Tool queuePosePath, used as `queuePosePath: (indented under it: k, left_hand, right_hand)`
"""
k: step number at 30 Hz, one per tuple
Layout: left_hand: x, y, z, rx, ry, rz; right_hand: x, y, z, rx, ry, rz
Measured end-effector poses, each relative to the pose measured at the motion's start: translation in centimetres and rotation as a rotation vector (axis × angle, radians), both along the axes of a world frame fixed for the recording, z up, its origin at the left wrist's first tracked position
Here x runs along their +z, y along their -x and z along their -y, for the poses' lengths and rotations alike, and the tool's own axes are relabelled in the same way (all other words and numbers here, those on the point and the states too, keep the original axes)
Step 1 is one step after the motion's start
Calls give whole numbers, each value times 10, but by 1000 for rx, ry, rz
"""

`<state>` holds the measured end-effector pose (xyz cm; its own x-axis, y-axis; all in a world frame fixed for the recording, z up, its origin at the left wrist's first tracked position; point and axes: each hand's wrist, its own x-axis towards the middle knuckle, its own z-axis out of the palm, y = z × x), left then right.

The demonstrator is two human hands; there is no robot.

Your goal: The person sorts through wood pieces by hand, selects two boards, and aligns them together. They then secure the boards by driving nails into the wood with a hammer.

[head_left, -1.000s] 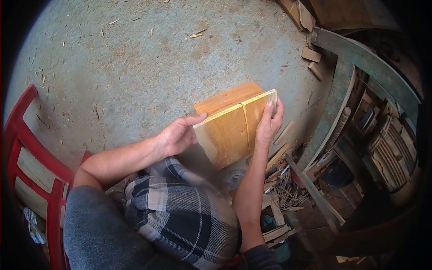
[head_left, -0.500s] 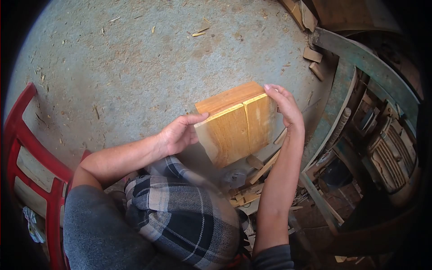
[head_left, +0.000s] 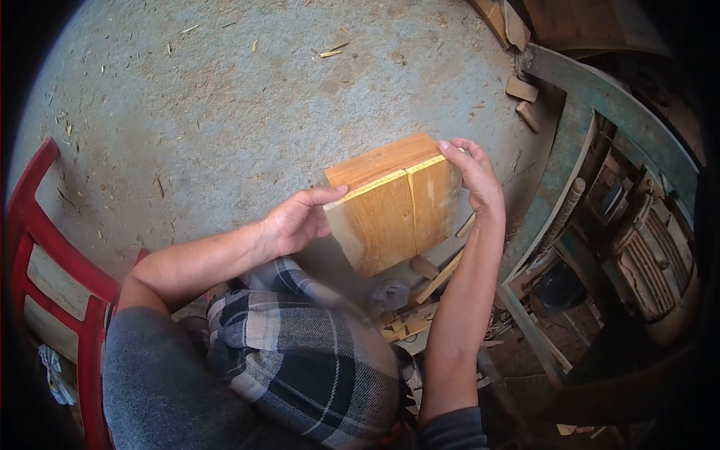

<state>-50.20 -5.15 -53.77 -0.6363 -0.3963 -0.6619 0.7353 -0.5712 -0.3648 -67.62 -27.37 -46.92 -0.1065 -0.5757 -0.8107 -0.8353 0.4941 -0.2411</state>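
Observation:
A box-like wooden piece (head_left: 386,214) is held up in front of my lap, tilted towards me. Its near face is of yellowish boards with a narrow, uneven seam between them, and a redder board forms the far side. My left hand (head_left: 301,219) grips the left corner, thumb on the upper edge and fingers partly hidden beneath. At the right corner, my right hand (head_left: 478,174) holds the piece with the thumb along the edge. The underside is hidden from me.
A red chair (head_left: 64,240) stands at the left. To the right is a worn green frame (head_left: 551,165) with wood pieces and tools inside. Wood offcuts (head_left: 409,328) lie by my knees, and small blocks (head_left: 521,89) and chips are scattered on the concrete floor (head_left: 225,112).
Almost nothing differs. Both hands keep the same hold on the wooden piece, which has barely shifted.

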Motion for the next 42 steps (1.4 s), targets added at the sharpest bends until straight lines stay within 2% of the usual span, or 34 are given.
queuePosePath:
  k: [24, 29, 33, 35, 42]
  left_hand:
    - [-2, -4, 2, -56, 25, -12]
    - [-1, -3, 3, -92, 22, 12]
    - [2, -4, 4, -82, 48, 44]
    - [7, -4, 9, -104, 50, 55]
    - [11, -4, 14, -137, 11, 136]
  right_hand:
    - [-8, 11, -4, 7, 70, -51]
    - [6, 12, -9, -95, 62, 42]
    - [8, 44, -19, -184, 48, 157]
    - [11, 53, -25, -127, -1, 225]
    - [-9, 70, -38, -287, 60, 464]
